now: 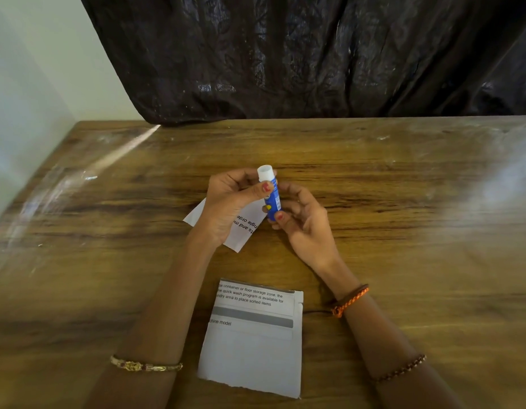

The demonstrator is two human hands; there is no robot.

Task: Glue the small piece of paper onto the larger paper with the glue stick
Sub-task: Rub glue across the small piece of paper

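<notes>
- The glue stick [272,193] is held above the bench [403,202], near its middle; the tube is blue with a white top end, and it stands nearly upright, tilted a little.
- The white top end [266,172] looks open like a small hollow (if there is glue inside, I cannot tell).
- The left hand [232,208] is curled around the upper part of the tube, the thumb pressing on the blue body just under the white end.
- The right hand [303,228] is half closed and grips the lower part of the tube with thumb and fingertips.
- The small piece of paper [244,228] lies on the bench under the left hand, partly hidden by it; its printed text is upside down to the camera.
- The larger paper [252,340] lies flat on the bench near the person, between the two forearms, apart from the small piece; it has printed lines and a grey bar, and its near edge looks torn.
- Count: one glue stick, two papers, two hands.
- One gold bracelet [146,366] is on the left forearm; the right arm has an orange cord [348,301] at the wrist and a beaded band [400,369] lower on the forearm.
- A dark curtain [314,54] hangs behind the bench.
</notes>
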